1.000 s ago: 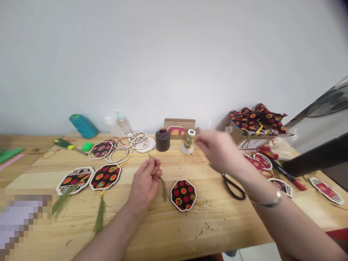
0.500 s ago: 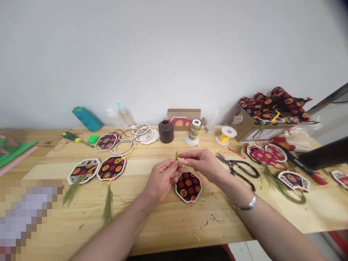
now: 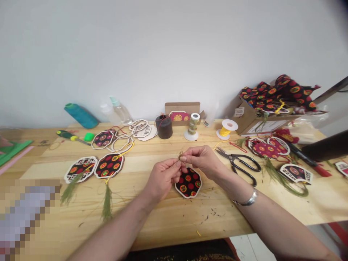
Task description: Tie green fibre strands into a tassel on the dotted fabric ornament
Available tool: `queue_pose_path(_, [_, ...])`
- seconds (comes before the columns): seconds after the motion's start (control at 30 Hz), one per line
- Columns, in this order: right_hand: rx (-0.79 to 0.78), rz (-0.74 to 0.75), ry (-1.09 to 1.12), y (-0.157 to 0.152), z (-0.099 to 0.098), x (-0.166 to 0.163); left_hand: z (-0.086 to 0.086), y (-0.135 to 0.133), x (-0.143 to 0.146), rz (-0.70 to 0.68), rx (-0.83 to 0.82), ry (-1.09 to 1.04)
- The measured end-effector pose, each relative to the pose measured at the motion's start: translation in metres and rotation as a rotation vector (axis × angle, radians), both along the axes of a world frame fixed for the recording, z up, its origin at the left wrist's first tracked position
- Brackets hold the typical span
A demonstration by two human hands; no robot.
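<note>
My left hand (image 3: 163,177) and my right hand (image 3: 202,159) meet over the middle of the wooden table (image 3: 168,224). Between their fingertips they pinch a small olive-green tassel (image 3: 180,155), only its frayed top showing. Just below the hands lies a padded black fabric piece with red and yellow circles (image 3: 189,183). Black scissors (image 3: 240,165) lie to the right of my right hand. A metal bracelet sits on my right wrist.
Two finished ornaments with green tassels (image 3: 95,168) lie at the left. Wooden frames (image 3: 141,129), a black spool (image 3: 164,127), a green-gold spool (image 3: 192,127), a yellow spool (image 3: 227,129) and a teal cone (image 3: 80,116) stand behind. A fabric-filled carton (image 3: 261,112) is at the right.
My right hand came back from the spools at the rear to join the left hand. Both hands now pinch the tassel, raised above the fabric piece.
</note>
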State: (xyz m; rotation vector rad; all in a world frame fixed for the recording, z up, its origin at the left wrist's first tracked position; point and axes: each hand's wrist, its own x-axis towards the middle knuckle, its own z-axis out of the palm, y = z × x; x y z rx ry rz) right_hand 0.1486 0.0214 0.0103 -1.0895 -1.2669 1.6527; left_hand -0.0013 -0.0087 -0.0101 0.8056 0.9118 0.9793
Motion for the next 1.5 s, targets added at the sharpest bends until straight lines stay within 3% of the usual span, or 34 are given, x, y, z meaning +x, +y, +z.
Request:
queue_pose_path(0.37, [0.069, 0.037, -0.072, -0.003, 0.005, 0.001, 0.002, -0.001, 0.000, -0.034, 0.000, -0.006])
queue_pose_path(0.53, [0.050, -0.015, -0.066, -0.003, 0.005, 0.000, 0.002, -0.001, 0.000, -0.045, -0.010, -0.003])
queue_pose_path(0.63, [0.004, -0.028, -0.051, -0.002, 0.003, 0.000, 0.003, 0.000, 0.000, -0.037, -0.017, 0.000])
queue_pose_path(0.93, [-0.253, 0.179, 0.198, 0.002, -0.008, 0.006, 0.006, -0.001, -0.002, -0.060, -0.015, -0.058])
queue_pose_path(1.27, [-0.267, 0.229, 0.308, 0.004, -0.015, 0.008, 0.006, -0.001, -0.004, -0.119, -0.064, -0.058])
queue_pose_path(1.5, [-0.253, 0.161, 0.266, 0.002, -0.009, 0.003, 0.006, -0.002, -0.003, -0.129, -0.066, -0.031])
